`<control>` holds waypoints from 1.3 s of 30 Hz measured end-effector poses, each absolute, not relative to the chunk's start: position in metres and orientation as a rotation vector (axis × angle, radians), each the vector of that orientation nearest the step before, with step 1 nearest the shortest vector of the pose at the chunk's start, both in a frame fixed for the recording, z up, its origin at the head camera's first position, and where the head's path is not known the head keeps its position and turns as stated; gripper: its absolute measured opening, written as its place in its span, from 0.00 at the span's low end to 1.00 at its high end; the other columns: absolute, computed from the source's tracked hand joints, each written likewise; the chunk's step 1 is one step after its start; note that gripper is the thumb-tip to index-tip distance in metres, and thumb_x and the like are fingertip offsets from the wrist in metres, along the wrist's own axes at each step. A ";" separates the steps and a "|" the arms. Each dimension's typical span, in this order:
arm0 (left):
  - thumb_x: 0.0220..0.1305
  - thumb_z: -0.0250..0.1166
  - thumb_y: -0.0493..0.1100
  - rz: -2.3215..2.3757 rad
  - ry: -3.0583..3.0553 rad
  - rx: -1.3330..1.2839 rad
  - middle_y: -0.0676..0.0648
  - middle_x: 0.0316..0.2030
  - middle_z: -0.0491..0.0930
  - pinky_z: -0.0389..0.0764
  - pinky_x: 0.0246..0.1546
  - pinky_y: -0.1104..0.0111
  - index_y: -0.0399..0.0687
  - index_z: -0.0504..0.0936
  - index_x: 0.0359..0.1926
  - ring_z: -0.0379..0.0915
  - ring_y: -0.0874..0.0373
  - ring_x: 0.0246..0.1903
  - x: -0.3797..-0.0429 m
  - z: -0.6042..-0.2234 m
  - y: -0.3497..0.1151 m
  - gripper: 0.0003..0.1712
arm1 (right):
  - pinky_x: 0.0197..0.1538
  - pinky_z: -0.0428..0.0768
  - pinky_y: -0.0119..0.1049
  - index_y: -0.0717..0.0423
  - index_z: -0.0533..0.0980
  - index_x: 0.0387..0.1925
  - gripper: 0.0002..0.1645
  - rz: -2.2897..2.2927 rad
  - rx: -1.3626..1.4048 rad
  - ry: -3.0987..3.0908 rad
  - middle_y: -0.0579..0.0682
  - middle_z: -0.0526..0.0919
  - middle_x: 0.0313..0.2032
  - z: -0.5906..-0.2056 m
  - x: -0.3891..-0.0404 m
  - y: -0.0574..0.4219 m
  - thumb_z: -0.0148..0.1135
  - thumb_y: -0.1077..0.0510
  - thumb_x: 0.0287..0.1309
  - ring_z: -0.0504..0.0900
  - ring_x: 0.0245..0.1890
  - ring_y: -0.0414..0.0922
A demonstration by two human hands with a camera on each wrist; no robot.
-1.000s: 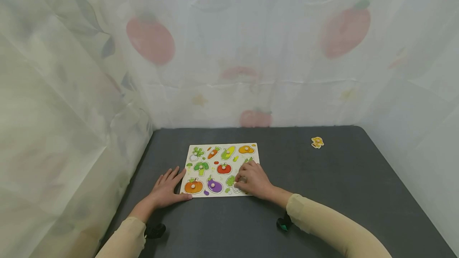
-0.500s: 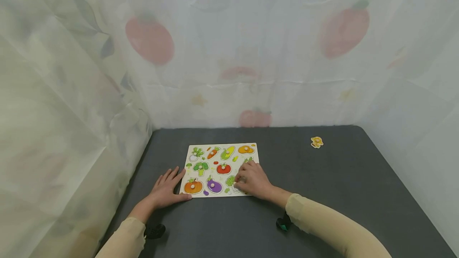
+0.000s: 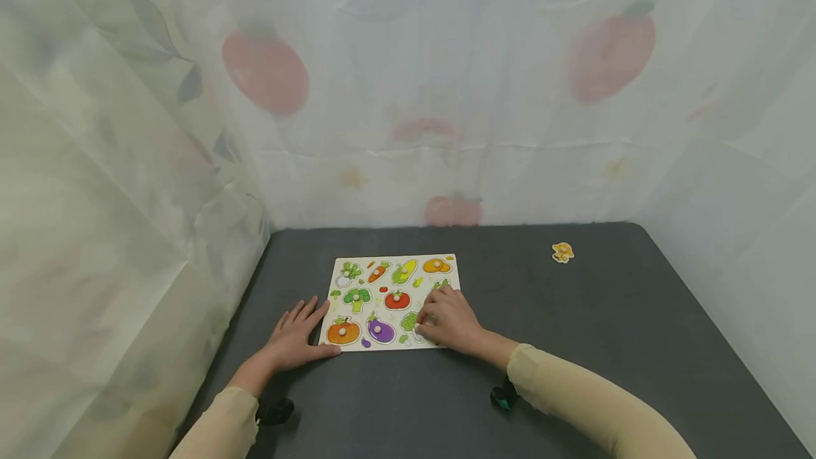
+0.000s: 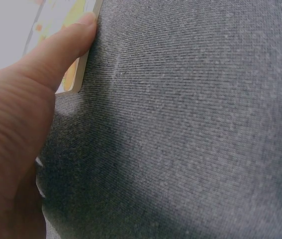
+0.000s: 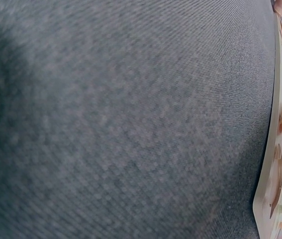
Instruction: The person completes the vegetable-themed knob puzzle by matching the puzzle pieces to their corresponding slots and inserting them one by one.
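A white vegetable puzzle board (image 3: 390, 346) lies flat on the dark table. At its lower left corner rests my left hand (image 3: 296, 337), fingers spread along the side. In the left wrist view the thumb (image 4: 63, 47) lies over the front edge of the board. My right hand (image 3: 451, 321) is over the lower right part, thumb and forefinger pinching a green-and-white vegetable puzzle piece (image 3: 409, 321), largely hidden under the fingers. Tomato (image 3: 398, 300), eggplant (image 3: 381, 331), pumpkin (image 3: 344, 332) and broccoli (image 3: 357, 299) pieces with knobs sit in the board.
A yellow mushroom puzzle piece (image 3: 563, 253) lies apart at the back right of the grey table (image 3: 574, 331). A pale curtain (image 3: 395, 76) with fruit prints hangs behind and along both sides.
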State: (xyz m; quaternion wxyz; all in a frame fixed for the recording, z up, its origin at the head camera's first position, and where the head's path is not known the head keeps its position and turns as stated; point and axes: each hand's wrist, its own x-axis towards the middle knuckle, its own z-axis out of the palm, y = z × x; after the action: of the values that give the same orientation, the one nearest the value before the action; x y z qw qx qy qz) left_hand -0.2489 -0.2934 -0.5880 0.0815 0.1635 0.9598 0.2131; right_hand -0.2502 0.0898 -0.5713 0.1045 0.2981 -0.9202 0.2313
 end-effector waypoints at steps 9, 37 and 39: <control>0.48 0.66 0.82 0.656 2.858 0.484 0.36 0.79 0.48 0.35 0.72 0.35 0.48 0.56 0.81 0.36 0.32 0.77 -0.247 -0.585 -0.293 0.69 | 0.49 0.72 0.44 0.40 0.89 0.30 0.07 0.677 0.905 -2.718 0.38 0.78 0.35 -0.569 -0.251 0.091 0.77 0.45 0.55 0.72 0.45 0.42; 0.53 0.68 0.78 0.671 2.872 0.522 0.34 0.79 0.48 0.36 0.71 0.33 0.47 0.56 0.81 0.37 0.30 0.76 -0.244 -0.581 -0.292 0.66 | 0.58 0.64 0.71 0.61 0.83 0.55 0.19 0.638 -0.122 -2.751 0.69 0.77 0.57 -0.565 -0.296 0.299 0.62 0.53 0.71 0.67 0.59 0.73; 0.52 0.67 0.80 0.645 2.873 0.502 0.35 0.79 0.48 0.35 0.72 0.35 0.47 0.56 0.81 0.37 0.31 0.77 -0.246 -0.584 -0.292 0.67 | 0.55 0.65 0.70 0.63 0.82 0.56 0.20 0.638 -0.185 -2.751 0.71 0.75 0.57 -0.564 -0.294 0.311 0.60 0.53 0.72 0.67 0.58 0.73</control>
State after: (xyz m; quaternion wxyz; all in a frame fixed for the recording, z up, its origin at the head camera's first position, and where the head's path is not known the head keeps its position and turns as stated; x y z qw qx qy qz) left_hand -0.2457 -0.2923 -0.5838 0.0773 0.1675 0.9589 0.2154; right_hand -0.2938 0.3106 -0.5641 0.1554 -0.0644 -0.9602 0.2228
